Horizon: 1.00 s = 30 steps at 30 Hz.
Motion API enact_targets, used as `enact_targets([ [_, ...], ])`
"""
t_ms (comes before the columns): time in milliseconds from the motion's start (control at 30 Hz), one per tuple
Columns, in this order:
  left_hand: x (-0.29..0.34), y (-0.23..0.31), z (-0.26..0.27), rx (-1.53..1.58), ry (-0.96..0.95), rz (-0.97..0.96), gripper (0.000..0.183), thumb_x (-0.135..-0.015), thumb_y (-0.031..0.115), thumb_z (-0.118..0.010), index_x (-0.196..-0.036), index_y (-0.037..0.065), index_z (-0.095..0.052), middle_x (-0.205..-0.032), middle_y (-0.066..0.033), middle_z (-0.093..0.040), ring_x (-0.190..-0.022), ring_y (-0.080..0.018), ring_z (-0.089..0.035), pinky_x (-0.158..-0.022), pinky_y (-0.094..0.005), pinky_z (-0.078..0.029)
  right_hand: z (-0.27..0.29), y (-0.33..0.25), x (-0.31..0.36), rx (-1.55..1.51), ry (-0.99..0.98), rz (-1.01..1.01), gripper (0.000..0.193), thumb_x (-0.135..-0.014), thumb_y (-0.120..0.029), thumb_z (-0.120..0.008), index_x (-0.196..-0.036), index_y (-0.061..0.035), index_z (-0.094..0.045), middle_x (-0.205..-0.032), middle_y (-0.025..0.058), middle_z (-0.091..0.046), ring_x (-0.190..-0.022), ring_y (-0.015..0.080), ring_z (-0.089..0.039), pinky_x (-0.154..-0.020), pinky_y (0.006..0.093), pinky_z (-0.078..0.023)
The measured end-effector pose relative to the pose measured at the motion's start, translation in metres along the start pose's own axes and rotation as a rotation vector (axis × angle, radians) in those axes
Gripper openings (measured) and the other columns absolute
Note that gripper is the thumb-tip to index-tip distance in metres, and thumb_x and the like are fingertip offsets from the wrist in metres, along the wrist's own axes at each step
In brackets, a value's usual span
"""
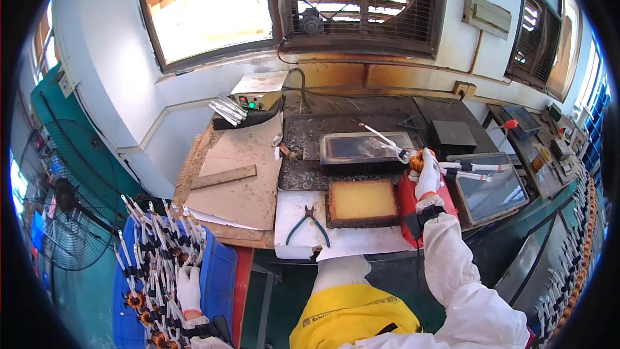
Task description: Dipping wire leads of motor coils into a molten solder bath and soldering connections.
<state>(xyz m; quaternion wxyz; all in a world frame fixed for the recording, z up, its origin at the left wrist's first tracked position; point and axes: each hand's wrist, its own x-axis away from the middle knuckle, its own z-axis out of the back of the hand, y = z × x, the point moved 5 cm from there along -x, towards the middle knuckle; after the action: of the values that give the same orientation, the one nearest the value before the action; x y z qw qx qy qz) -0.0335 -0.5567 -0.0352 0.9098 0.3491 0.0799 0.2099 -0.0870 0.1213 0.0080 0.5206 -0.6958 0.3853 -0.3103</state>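
Note:
My right hand [427, 179], in a white glove, is closed around a copper-wound ring coil [418, 160] with white-sleeved leads. Some leads stick out to the left over a dark rectangular pot [365, 150], others to the right over a grey-surfaced tray [489, 187]. Beneath this hand is a red box [408, 210]. My left hand [189, 289], gloved too, reaches down into a blue bin [219, 278] heaped with similar coils [150, 313]. Leads crowd around its fingers, so their grip cannot be made out.
A block with a yellow top [363, 201] and green-handled cutting pliers [308, 225] lie on the bench's near side. A wooden strip [223, 177] rests on cardboard. Behind stands a control box [259, 94]. A fan [68, 194] is at left; more coils [568, 271] line the right.

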Motion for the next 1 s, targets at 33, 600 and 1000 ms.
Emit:
enact_targets([
  [33, 0.000, 0.001, 0.000, -0.015, -0.006, 0.007, 0.038, -0.087, 0.035, -0.053, -0.105, 0.001, -0.059, -0.102, -0.0199, -0.062, -0.096, -0.0330, -0.058, -0.085, -0.0381, -0.042, -0.001, 0.001, -0.002, 0.000, -0.001, 0.000, 0.036, -0.087, -0.042, -0.058, -0.100, -0.0081, -0.062, -0.076, 0.0056, -0.062, -0.041, 0.0114, -0.049, -0.034, 0.0223, -0.042],
  [600, 0.000, 0.005, 0.001, -0.022, -0.026, 0.016, 0.038, -0.087, 0.035, -0.053, -0.105, 0.002, -0.058, -0.100, -0.0187, -0.062, -0.094, -0.0313, -0.059, -0.084, -0.0374, -0.043, -0.001, 0.016, -0.018, 0.048, -0.100, -0.024, 0.044, -0.085, -0.044, -0.059, -0.101, -0.0033, -0.062, -0.079, 0.0095, -0.065, -0.047, 0.0163, -0.060, -0.041, 0.0256, -0.053],
  [1000, -0.002, 0.003, 0.000, 0.011, -0.027, 0.005, 0.038, -0.087, 0.034, -0.053, -0.106, 0.001, -0.058, -0.099, -0.0180, -0.063, -0.094, -0.0303, -0.059, -0.085, -0.0363, -0.043, -0.001, 0.021, -0.023, 0.068, -0.116, -0.060, 0.043, -0.086, -0.044, -0.059, -0.105, -0.0052, -0.062, -0.083, 0.0102, -0.066, -0.050, 0.0186, -0.061, -0.043, 0.0280, -0.054],
])
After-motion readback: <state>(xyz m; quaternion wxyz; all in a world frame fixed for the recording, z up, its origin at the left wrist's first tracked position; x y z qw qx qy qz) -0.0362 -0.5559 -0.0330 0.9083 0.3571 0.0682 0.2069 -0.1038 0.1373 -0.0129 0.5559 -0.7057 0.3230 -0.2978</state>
